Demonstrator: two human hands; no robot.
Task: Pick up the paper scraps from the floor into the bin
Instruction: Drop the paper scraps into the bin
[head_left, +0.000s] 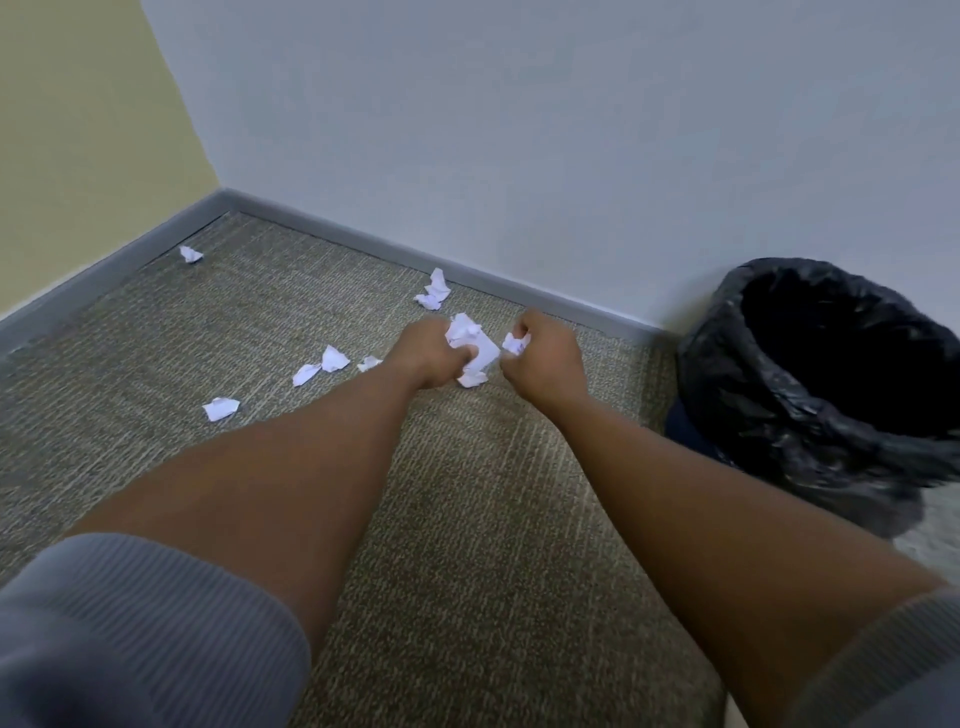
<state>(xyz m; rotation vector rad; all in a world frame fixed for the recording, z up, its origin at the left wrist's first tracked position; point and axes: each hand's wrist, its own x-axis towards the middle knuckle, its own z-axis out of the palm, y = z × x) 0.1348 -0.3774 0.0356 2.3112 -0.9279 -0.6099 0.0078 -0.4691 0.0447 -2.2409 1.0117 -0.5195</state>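
Head view: we look down at a carpeted corner (467, 519) where two walls meet.
Left hand (434, 353): our fingers are curled round a crumpled wad of white paper (470, 345), held just above the carpet.
Right hand (543, 353): our fingers pinch a smaller paper scrap (516, 343), close beside the left hand.
Bin (727, 364): it stands at the right against the wall, lined with a black bag (810, 431); we see only darkness inside and cannot tell its contents.
Loose scraps: one lies in the far corner (190, 254), a cluster near the skirting (434, 291), a pair left of our wrist (322, 365) and one nearer us (221, 408).
Sleeves (145, 623): grey ribbed fabric, pushed up both forearms.
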